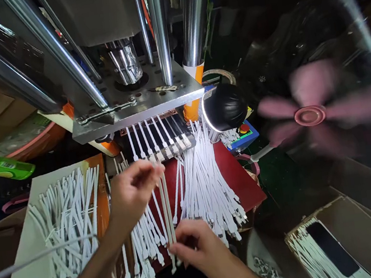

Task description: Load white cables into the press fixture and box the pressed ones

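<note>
My left hand (132,191) is closed in a pinch on the top ends of a few white cable pieces (166,211), just below the press fixture (157,138) where several white cables lie in slots. My right hand (202,248) pinches the lower ends of the same pieces near the table's front. A loose bundle of white cables (206,187) hangs over the red mat (240,182) right of my hands. Another bunch (145,242) lies under my left hand.
A heap of white cables (67,221) rests on a cardboard sheet at left. A metal press with shiny columns (158,27) stands behind. A pink fan (309,116) spins at right. A black lamp head (224,107) shines by the fixture. A carton with cables (327,248) sits at lower right.
</note>
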The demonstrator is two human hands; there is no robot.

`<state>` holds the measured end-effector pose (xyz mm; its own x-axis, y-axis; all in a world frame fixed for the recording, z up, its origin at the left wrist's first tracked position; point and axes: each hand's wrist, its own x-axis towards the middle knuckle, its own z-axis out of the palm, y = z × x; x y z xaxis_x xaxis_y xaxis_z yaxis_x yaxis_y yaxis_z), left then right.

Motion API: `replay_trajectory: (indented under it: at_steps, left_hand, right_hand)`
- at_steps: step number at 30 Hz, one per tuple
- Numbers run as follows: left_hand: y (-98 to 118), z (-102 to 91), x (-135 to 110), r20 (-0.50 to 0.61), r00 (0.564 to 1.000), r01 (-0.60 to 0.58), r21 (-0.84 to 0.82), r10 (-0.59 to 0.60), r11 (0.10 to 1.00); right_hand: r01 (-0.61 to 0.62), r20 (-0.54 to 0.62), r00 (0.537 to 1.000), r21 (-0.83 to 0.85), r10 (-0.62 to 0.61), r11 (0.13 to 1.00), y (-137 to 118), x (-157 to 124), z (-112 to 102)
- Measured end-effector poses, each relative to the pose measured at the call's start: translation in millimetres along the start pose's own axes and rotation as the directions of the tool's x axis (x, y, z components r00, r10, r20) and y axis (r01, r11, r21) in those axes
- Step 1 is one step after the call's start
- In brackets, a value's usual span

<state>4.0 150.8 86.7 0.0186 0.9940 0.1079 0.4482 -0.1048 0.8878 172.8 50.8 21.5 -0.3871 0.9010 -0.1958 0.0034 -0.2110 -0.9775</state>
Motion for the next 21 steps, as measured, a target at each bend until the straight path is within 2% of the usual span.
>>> replay_trajectory:
  at_steps: [2,4,6,8,11,13,15,17,19,21]
  left_hand:
    - [-8,1.9,32,-0.054,0.998,-0.041,0.025,0.042,0.999]
    - [-19,8.8,64,-0.023,0.993,-0.112,0.116,0.116,0.987]
    - [-28,19.0,92,-0.003,0.984,-0.170,0.239,0.176,0.956]
    - [-34,28.9,113,-0.038,0.977,-0.189,0.317,0.211,0.930]
    - [-38,36.8,129,-0.126,0.971,-0.154,0.330,0.205,0.931]
    - [-40,37.0,128,-0.187,0.965,-0.118,0.315,0.184,0.942]
    - [-39,35.0,118,-0.175,0.961,-0.164,0.270,0.216,0.949]
    - [-38,32.6,104,-0.012,0.936,-0.337,0.261,0.352,0.905]
    - [-36,30.9,92,0.249,0.841,-0.540,0.312,0.481,0.782]
    - [-35,30.7,84,0.436,0.750,-0.657,0.406,0.497,0.635]
  right_hand:
    - [-0.020,0.172,0.985,-0.039,0.027,0.999,-8,1,-16]
    - [0.058,0.237,0.971,-0.132,-0.025,0.990,-28,13,-45]
    - [0.138,0.194,0.977,-0.232,-0.093,0.963,-51,38,-79]
    - [0.167,0.114,0.984,-0.314,-0.137,0.935,-71,72,-111]
    - [0.230,0.064,0.973,-0.381,-0.223,0.896,-81,130,-142]
    - [0.275,0.085,0.961,-0.385,-0.263,0.881,-79,165,-152]
    - [0.315,0.098,0.949,-0.396,-0.301,0.862,-75,192,-156]
    - [0.371,0.100,0.925,-0.446,-0.366,0.814,-71,209,-159]
    - [0.442,0.122,0.886,-0.512,-0.447,0.736,-69,218,-162]
    - [0.498,0.142,0.845,-0.561,-0.516,0.661,-68,221,-163]
